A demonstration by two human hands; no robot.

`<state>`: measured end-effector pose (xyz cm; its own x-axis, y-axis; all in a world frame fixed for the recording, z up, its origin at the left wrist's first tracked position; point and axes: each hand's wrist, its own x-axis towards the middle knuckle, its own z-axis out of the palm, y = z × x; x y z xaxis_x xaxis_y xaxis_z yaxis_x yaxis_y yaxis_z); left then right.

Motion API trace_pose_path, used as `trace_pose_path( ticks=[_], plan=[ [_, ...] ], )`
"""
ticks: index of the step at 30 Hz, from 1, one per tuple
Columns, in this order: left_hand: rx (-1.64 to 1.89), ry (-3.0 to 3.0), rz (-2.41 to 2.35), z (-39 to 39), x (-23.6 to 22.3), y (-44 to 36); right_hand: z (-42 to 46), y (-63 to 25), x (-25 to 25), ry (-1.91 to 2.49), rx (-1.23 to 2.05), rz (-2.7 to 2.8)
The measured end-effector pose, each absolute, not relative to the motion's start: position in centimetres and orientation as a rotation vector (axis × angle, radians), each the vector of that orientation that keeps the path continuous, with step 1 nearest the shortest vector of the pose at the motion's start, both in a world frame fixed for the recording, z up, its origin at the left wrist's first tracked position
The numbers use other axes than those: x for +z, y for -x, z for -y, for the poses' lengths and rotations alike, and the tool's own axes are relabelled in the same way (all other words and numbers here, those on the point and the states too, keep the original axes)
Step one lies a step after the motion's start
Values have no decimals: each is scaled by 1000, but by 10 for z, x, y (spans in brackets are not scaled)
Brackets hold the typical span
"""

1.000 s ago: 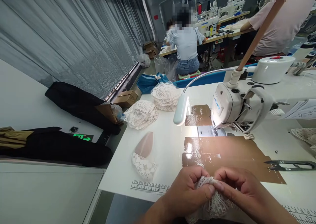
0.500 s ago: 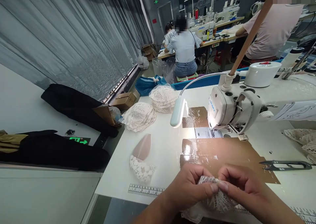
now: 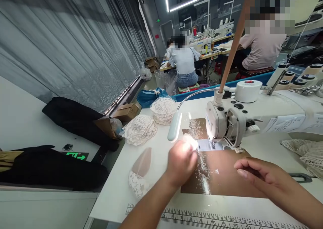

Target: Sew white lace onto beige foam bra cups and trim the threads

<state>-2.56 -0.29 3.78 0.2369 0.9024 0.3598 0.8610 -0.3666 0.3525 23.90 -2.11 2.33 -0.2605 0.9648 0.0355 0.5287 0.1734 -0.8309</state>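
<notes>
My left hand [image 3: 181,160] is closed around a piece of white lace [image 3: 191,140], to the left of the sewing machine [image 3: 223,118]. Much of that lace is washed out by the lamp's glare or hidden in the fist. My right hand [image 3: 262,175] hovers over the brown-covered panel [image 3: 227,180], in front of the needle area. Its fingers are loosely curved, the thumb a little apart from the forefinger, and nothing shows between them. Dark thread snips [image 3: 301,177] lie partly hidden behind the right hand.
Two stacks of lace cups, a nearer one [image 3: 141,129] and a farther one [image 3: 164,110], lie at the table's left. A sheer lace-edged piece [image 3: 141,168] is nearer. The lamp [image 3: 174,125] hangs low. More lace [image 3: 300,151] lies at right. People sit working beyond.
My hands have parted. The left hand has carried the lace forward and left, under the lamp; the right has let go and moved right and forward. The view has tilted up.
</notes>
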Motion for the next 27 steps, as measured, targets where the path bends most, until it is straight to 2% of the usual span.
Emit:
trace_pose_path(
  ticks=[1,3,6,9,13,18,27],
  plan=[
    [560,-2599,-1698,-4,27,10,14,-238,22,1386,950,1980],
    [410,-2680,-1656,-9,8,-21,2,-233,19,1339,882,2229],
    [320,-2736,-1588,1,-2,-49,-10,-221,11,1303,679,2409],
    [281,-2763,-1523,15,7,-47,-10,-210,0,1240,561,2445],
    [339,-2537,-1411,14,20,-23,-1,-203,-17,1160,317,2482],
    [514,-2524,-1252,0,8,-9,2,-202,-27,1114,7,2480],
    [685,-2639,-1152,-31,-17,-5,-11,-189,-13,1250,-248,2346]
  ],
)
